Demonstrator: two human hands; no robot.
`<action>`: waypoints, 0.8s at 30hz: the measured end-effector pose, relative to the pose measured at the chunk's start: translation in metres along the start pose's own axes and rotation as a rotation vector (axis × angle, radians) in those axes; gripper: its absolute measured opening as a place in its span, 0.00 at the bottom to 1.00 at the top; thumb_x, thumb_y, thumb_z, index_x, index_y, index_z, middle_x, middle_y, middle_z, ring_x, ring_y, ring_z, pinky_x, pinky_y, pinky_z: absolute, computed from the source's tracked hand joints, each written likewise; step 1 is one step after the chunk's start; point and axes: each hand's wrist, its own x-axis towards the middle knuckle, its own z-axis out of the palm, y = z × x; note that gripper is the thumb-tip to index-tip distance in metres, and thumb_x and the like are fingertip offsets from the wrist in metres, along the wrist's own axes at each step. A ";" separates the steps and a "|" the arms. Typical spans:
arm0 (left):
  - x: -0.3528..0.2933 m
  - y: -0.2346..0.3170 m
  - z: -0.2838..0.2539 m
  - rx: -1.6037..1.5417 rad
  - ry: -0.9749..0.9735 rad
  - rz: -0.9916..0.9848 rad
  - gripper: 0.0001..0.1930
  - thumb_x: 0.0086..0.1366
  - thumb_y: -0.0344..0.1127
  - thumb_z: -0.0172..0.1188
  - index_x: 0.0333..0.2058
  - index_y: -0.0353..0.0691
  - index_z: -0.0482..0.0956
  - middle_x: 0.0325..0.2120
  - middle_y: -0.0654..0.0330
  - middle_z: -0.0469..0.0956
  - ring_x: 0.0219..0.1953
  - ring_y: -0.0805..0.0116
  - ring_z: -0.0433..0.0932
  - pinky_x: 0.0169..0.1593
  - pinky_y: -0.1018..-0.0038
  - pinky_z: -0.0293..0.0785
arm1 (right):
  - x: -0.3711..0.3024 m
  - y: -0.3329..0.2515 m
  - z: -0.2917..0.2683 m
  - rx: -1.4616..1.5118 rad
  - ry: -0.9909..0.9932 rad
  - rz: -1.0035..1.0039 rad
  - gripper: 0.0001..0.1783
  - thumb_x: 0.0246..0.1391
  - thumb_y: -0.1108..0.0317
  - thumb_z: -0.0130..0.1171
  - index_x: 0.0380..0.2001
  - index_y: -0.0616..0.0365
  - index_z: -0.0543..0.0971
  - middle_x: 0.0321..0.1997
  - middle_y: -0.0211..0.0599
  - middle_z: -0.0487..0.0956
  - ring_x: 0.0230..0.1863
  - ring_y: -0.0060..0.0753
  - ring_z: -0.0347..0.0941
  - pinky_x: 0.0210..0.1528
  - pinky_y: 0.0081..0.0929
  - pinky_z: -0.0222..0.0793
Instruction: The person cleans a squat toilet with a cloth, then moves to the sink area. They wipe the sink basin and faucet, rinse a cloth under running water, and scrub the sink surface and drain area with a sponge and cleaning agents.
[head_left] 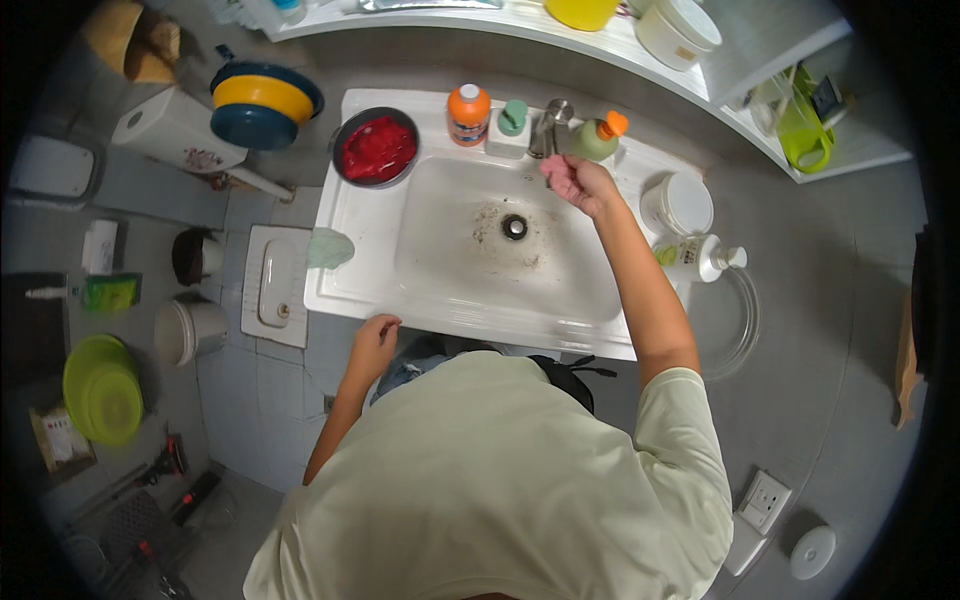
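My right hand [588, 187] is closed on a crumpled pink cloth [562, 178], held against the metal faucet [553, 130] at the back of the white sink [420, 235]. Loosely curled, with fingers slightly apart and nothing seen in them, my left hand [374, 342] hangs by the sink's front edge. Dirt specks lie in the basin around the black drain [514, 227]. Behind the basin stand an orange bottle [468, 115], a white dispenser with a green pump [511, 130] and a pale green bottle with an orange top [598, 137].
A dark basin [350, 170] holding red cloth sits at the sink's back left, above a pale green cloth [329, 248]. On the right are a white tub [677, 204] and a white pump bottle [690, 257]. A white shelf [480, 25] overhangs the back.
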 end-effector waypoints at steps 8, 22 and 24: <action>0.062 -0.027 -0.052 0.387 0.266 0.140 0.11 0.54 0.24 0.50 0.37 0.37 0.74 0.37 0.51 0.74 0.38 0.54 0.72 0.42 0.66 0.68 | -0.001 0.009 0.005 -0.090 0.033 -0.105 0.12 0.60 0.65 0.40 0.35 0.63 0.70 0.28 0.36 0.76 0.26 0.25 0.74 0.23 0.15 0.71; 0.153 -0.043 -0.040 -0.163 0.245 0.005 0.15 0.56 0.23 0.49 0.44 0.37 0.66 0.34 0.52 0.74 0.41 0.54 0.72 0.43 0.63 0.68 | -0.022 0.055 -0.039 -0.624 -0.117 0.168 0.10 0.54 0.69 0.47 0.36 0.61 0.73 0.30 0.34 0.77 0.31 0.23 0.74 0.33 0.19 0.74; 0.155 0.006 -0.001 -0.793 0.019 -0.228 0.17 0.58 0.24 0.46 0.47 0.38 0.62 0.38 0.52 0.73 0.43 0.58 0.72 0.46 0.64 0.68 | -0.026 0.088 -0.035 -0.499 -0.044 0.226 0.14 0.54 0.67 0.50 0.43 0.58 0.72 0.41 0.38 0.74 0.39 0.28 0.73 0.41 0.26 0.73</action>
